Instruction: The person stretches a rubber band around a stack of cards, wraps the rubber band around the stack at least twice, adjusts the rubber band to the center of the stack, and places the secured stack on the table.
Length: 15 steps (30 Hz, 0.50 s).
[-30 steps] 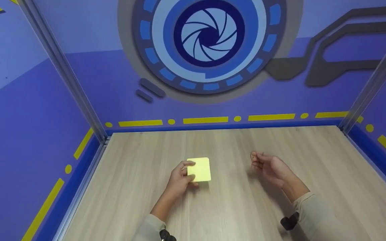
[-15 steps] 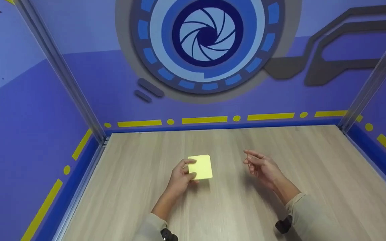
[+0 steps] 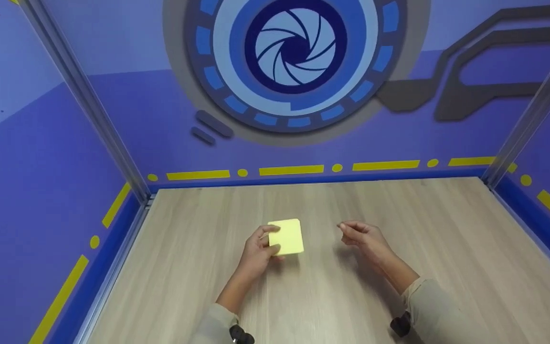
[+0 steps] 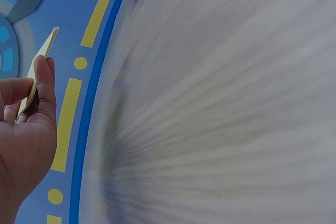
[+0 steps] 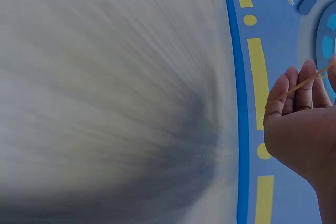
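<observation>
In the head view my left hand grips a thin stack of square yellow cards with rounded corners by its left side, flat face up toward the camera. The left wrist view shows the stack edge-on, its layers slightly parted at the far end, between thumb and fingers. To the right, my right hand is raised over the table with fingers curled, apart from the cards. A thin orange rubber band runs stretched across its fingers toward the thumb in the right wrist view; it hardly shows in the head view.
Both hands are above a light wood-grain table. A blue patterned back wall and side walls enclose it, with metal corner posts. Dark wrist-worn devices sit at the sleeves.
My right hand has moved left toward the cards, its fingers extending and then drawing together. The left hand keeps its grip, with the cards shifted slightly up and turned a little.
</observation>
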Tool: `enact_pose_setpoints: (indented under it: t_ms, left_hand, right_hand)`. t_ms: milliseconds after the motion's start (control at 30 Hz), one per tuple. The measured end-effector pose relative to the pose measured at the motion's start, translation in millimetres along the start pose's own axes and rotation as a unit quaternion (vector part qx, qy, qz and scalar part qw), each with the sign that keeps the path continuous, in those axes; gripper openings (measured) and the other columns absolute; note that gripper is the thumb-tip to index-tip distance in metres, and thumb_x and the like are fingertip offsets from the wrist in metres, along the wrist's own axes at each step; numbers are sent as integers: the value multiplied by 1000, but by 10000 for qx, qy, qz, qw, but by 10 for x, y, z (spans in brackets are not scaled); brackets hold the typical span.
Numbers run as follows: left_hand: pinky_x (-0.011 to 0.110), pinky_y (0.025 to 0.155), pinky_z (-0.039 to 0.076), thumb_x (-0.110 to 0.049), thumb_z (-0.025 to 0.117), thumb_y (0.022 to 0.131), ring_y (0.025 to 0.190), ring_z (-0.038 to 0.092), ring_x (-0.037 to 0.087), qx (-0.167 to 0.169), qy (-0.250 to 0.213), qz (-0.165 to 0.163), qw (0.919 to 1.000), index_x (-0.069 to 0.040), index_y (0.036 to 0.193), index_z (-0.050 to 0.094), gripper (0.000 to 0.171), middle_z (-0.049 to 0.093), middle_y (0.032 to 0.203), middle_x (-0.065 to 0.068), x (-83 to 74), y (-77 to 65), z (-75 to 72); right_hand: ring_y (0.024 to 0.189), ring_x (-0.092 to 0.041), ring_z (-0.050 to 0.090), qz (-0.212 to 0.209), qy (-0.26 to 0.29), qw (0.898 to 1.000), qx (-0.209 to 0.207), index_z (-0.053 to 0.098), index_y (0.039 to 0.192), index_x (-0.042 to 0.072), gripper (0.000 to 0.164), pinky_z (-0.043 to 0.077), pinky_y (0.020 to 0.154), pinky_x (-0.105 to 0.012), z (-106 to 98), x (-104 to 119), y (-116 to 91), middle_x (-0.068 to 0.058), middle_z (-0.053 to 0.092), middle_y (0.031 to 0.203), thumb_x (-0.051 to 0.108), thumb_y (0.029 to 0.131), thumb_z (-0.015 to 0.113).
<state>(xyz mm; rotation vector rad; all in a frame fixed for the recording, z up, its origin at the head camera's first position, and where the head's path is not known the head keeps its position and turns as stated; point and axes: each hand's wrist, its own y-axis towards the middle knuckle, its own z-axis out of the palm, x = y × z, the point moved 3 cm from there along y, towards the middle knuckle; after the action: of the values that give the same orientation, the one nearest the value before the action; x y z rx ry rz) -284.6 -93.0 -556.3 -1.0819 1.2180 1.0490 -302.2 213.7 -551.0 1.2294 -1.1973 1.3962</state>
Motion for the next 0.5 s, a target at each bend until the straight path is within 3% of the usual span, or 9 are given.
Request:
enact_pose_setpoints:
  t_ms: [167,500]
  left_hand:
    - [31,80,64,6,59,98,97,71,19,68,-45,-40,10000,-6,145,54,48,69,135,24,15,-9,23]
    - [38,84,65,8,58,98,96,70,19,96,-39,11,9999,-5,144,54,48,70,134,26,36,27,8]
  right_hand:
    - [95,-9,66,-108,13,9999,-111,73,125,8,24,59,96,-27,51,-17,-9,8,69,103,23,108,64]
    - [89,-12,67,-479,595,9965,-335,73,121,8,25,57,95,-25,100,-52,-3,3,67,85,22,113,54]
